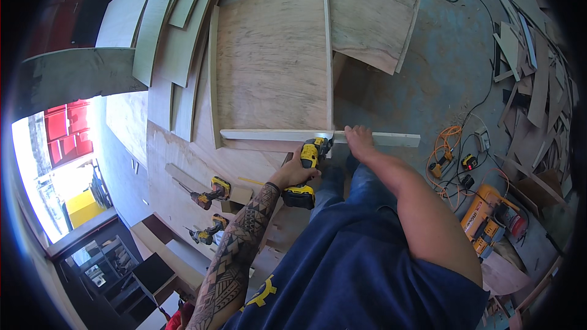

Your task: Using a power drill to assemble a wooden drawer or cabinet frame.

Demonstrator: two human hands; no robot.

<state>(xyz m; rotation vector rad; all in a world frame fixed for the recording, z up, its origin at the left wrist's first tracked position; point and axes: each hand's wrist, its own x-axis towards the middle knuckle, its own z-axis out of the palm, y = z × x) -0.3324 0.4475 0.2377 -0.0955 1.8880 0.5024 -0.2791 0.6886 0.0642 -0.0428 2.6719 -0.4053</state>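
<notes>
My left hand is closed around the handle of a yellow-and-black cordless drill, its head against a long pale wooden strip. Farther right along that strip, my right hand grips it, fingers over the top edge. The strip lies crosswise along the near edge of a plywood panel. Two more strips run away from me along the panel's sides, a left one and a right one. The drill's front end meets the strip near the right one; the bit's tip is hidden.
Two more cordless drills, one farther and one nearer, lie left of my left forearm. Plywood sheets are stacked at far left. On the right floor are an orange cord, wood offcuts and a yellow machine.
</notes>
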